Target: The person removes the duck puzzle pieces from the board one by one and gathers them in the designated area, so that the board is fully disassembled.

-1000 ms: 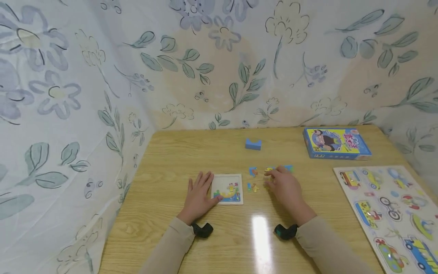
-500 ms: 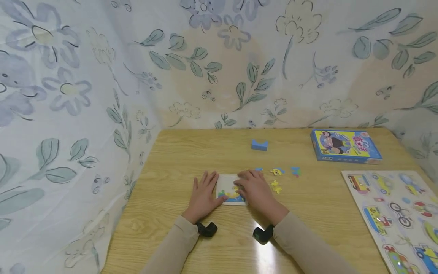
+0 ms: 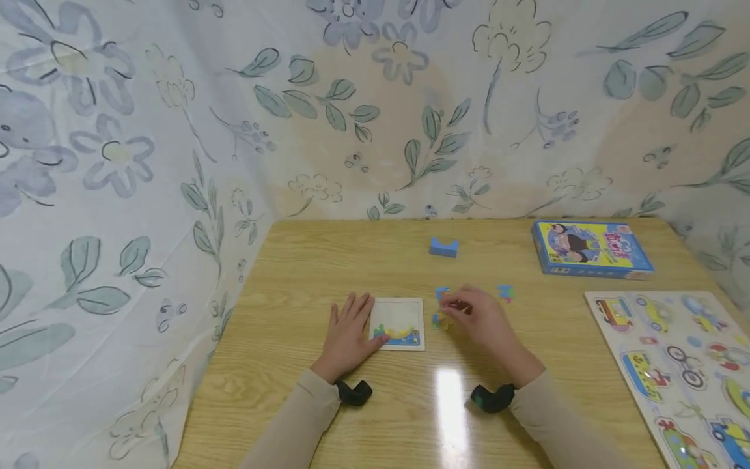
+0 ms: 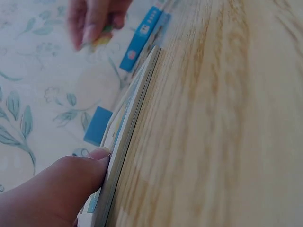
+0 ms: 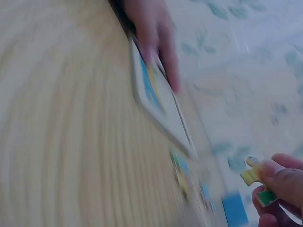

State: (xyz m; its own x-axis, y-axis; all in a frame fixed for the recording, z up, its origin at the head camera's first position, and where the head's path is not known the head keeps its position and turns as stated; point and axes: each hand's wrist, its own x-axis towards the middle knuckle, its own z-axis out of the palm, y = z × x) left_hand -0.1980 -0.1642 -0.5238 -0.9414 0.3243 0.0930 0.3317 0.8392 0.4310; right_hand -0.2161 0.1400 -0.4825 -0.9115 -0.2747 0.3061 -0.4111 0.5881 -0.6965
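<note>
A small square puzzle tray [image 3: 423, 329] lies on the table, with joined pieces [image 3: 401, 336] along its lower edge and bare backing above them. My left hand [image 3: 347, 339] rests flat at the tray's left side, fingers spread, and its thumb [image 4: 85, 170] touches the front rim. To the right of the tray, my right hand [image 3: 483, 319] pinches a yellow and green jigsaw piece [image 5: 253, 176] between thumb and fingers, raised over the table. Loose jigsaw pieces [image 3: 442, 292] lie near this hand, some partly hidden below it. Another loose piece [image 3: 506, 293] lies beyond its knuckles.
A blue arched block [image 3: 444, 247] stands behind the loose pieces. At the back right lies a blue and yellow box [image 3: 592, 251]. A large board with pictures of vehicles [image 3: 659, 371] covers the table's right side. Floral cloth [image 3: 375, 130] hangs behind and to the left.
My right hand went left from the loose pieces to the tray, then back right, now pinching a piece. A piece at the tray's right side no longer shows there. My left hand stayed on the tray.
</note>
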